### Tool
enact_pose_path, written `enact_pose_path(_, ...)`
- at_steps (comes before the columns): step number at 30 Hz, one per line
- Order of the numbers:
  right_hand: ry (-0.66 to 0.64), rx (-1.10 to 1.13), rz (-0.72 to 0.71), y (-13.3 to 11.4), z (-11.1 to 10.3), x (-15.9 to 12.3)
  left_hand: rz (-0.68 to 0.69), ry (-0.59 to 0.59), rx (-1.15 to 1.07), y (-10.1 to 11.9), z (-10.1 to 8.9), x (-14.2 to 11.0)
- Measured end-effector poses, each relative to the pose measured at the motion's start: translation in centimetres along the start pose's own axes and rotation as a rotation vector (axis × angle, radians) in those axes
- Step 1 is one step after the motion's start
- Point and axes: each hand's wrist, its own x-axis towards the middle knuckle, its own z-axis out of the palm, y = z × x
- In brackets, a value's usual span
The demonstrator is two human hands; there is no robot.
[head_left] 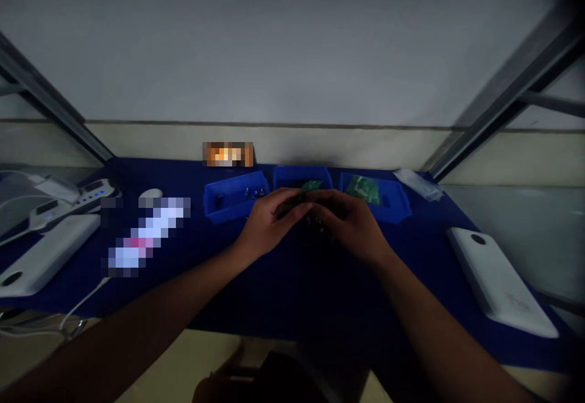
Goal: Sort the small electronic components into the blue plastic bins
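Note:
My left hand (267, 220) and my right hand (351, 220) meet over the table in front of the middle blue tray (292, 175), thumbs and fingertips pressed together. Whatever they pinch is small and mostly hidden by the fingers. A crinkled green plastic piece (312, 186) shows just beyond the fingertips; I cannot tell whether it is held or lies in the tray. Under my hands sit dark small parts (315, 229), too dim to name. The left blue tray (219, 208) holds several small metallic pieces (255, 193). A green plastic bag (364, 188) lies in the right blue tray (397, 199).
A clear plastic bag (419, 185) lies at the back right. White power banks rest at the right (503, 284) and left (50, 253). Beyond the left one are a power strip (98, 191), a white rounded object (150, 196) and a blurred-out phone-like item (146, 235) with a cable.

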Motion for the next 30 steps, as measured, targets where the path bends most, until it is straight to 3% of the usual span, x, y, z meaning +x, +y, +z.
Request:
enact_pose_path(7, 0.285, -0.169, -0.051, 0.8, -0.2, 0.3, -0.123, 0.008, -0.121, -1.0, -0.1, 0.5)
enact_pose_path(12, 0.113, -0.115, -0.012, 0.9, -0.2, 0.3, -0.144, -0.023, -0.26, -1.2, 0.0, 0.5)
enact_pose_path(15, 0.11, -0.138, 0.031, 0.7, -0.3, 0.3, -0.136, -0.016, -0.275, -1.3, 0.1, 0.4)
enact_pose_path(22, 0.416, -0.352, -0.043, 0.5, -0.2, 0.1, -0.023, 0.066, -0.073, -0.4, 0.2, 0.1)
enact_pose_path(24, 0.384, -0.371, -0.103, 0.6, 0.1, 0.0, -0.006, 0.013, -0.102, -0.2, 0.2, 0.0)
enact_pose_path(26, 0.259, -0.36, -0.157, 0.8, 0.4, -0.2, -0.002, -0.027, -0.132, -0.2, 0.3, 0.0)
enact_pose_path(30, 0.048, -0.283, -0.138, 0.8, 0.9, -0.4, 0.015, 0.02, -0.06, -0.5, -0.1, 0.4)
